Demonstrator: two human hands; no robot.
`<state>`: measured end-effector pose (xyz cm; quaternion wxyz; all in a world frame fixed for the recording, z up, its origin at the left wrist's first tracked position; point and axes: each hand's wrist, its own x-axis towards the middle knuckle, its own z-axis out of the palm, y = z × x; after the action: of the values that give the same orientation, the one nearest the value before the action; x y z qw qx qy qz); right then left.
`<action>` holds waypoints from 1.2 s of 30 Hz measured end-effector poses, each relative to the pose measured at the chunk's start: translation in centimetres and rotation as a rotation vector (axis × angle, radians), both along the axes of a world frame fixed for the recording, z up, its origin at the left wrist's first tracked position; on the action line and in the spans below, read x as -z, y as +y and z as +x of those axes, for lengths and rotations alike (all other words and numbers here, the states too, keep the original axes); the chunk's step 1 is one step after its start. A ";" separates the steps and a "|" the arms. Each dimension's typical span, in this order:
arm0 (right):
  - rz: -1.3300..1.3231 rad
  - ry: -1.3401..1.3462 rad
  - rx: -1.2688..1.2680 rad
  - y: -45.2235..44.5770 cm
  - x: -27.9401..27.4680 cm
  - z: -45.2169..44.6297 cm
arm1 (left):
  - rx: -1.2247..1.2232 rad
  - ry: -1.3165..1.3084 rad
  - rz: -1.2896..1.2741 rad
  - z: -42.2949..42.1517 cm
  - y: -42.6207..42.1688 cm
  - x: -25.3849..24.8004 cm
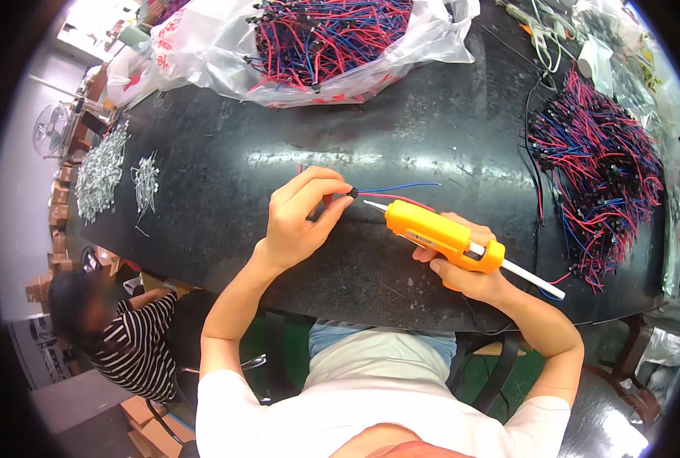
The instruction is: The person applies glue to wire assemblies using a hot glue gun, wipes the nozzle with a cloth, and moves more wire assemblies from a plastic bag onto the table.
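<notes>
Between the thumb and fingertips of my left hand [303, 217] is a small black connector [352, 193], with a blue wire [401, 187] and a red wire trailing to the right. My right hand [462, 267] is wrapped round a yellow glue gun [431, 231]. Its metal nozzle [374, 205] points left, just beside the connector, with a small gap between them. A white glue stick [534, 280] sticks out of the gun's rear.
A plastic bag [203, 57] of red and blue wires lies at the table's far side. More wires [599, 168] are heaped at right. Clear small parts [102, 172] lie at left. A person in a striped shirt [138, 336] sits at lower left. A black cable [533, 145] crosses the table.
</notes>
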<state>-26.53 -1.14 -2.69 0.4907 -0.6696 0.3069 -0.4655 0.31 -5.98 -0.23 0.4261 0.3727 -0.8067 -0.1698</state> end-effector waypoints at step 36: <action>-0.183 0.122 0.011 -0.7 0.4 -0.2 | 0.056 -0.046 -0.163 0.1 0.6 0.0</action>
<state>-26.71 -1.88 -3.08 0.4053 -0.7371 0.2959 -0.4525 0.44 -5.39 -0.28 0.4315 0.3177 -0.8375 -0.1066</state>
